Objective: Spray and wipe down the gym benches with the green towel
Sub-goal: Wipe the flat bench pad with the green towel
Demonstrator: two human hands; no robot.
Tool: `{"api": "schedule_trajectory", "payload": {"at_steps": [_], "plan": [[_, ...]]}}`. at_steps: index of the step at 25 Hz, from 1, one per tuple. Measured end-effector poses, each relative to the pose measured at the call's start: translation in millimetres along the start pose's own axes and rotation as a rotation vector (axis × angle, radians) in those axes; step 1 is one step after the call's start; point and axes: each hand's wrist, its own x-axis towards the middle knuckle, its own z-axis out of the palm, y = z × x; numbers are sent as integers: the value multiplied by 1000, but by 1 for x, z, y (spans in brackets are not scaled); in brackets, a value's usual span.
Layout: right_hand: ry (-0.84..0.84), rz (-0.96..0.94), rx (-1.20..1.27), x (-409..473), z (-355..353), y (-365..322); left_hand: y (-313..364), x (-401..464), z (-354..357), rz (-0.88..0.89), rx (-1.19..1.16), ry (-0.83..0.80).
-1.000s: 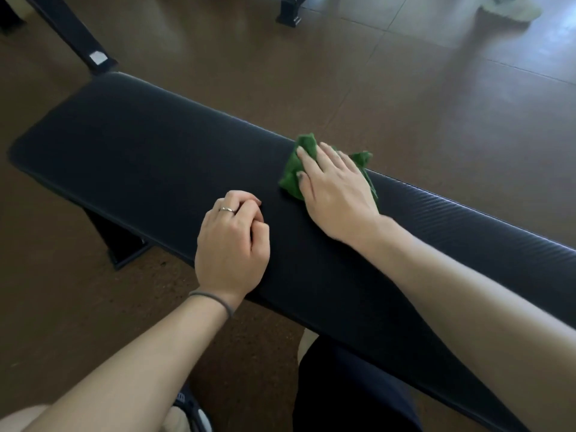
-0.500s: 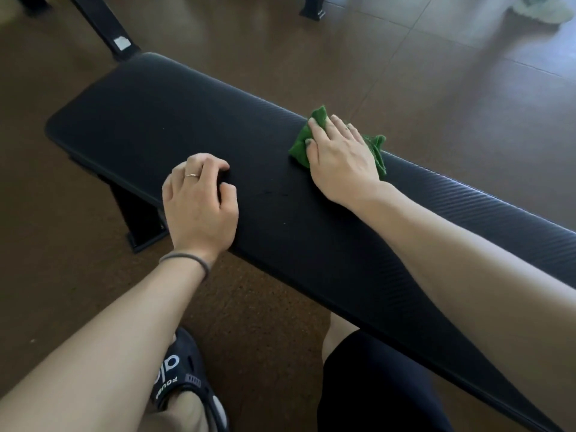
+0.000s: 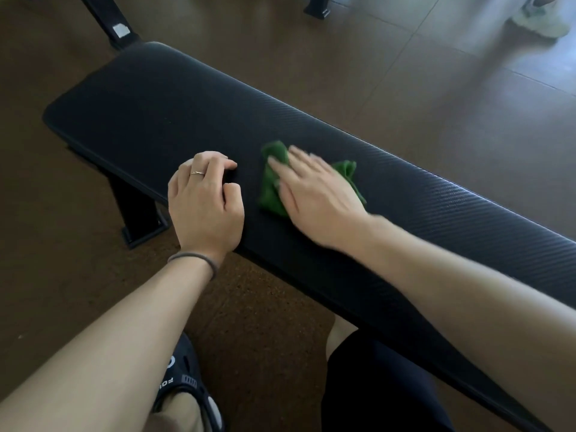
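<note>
A long black padded gym bench runs from upper left to lower right. The green towel lies bunched on the pad near its middle. My right hand presses flat on the towel with straight fingers, blurred by motion. My left hand rests on the near edge of the pad just left of the towel, its fingers curled under and holding nothing. No spray bottle is in view.
A black bench leg stands on the brown floor under the pad's left part. Another black frame leg crosses the top left, and a foot of other equipment sits at top centre. A pale shoe is at top right. My dark clog is below.
My right hand has slid the towel from the pad's far edge toward the near side, closer to my left hand. The view has shifted, showing more of the bench's left end.
</note>
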Motion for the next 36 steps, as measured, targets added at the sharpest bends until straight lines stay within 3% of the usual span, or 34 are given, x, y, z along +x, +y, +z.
{"api": "schedule_trajectory", "payload": {"at_steps": [3,6,10,14,18,22,24,26,32,36], "plan": [[-20,181,0,43,6,-13,1,0,-1,-8,-6,13],[57,37,-38,-32,5,-28,-1,-1,0,-5,-42,12],[-34,-102,-69,-114,-3,-34,-3,0,1,5,-41,8],[5,-29,-31,-26,5,-21,-2,1,1,-5,-48,29],[-22,215,2,64,11,-20,-2,-1,2,-10,-39,42],[74,71,-4,-15,12,-44,-3,0,4,-15,-77,61],[2,14,11,-56,8,-46,-4,0,4,-8,-98,69],[8,-26,25,-42,7,-34,-4,-1,4,-8,-93,70],[-2,145,33,81,12,9,-3,-2,4,-45,-48,55],[75,254,3,52,5,56,-3,0,4,-31,-55,63]]}}
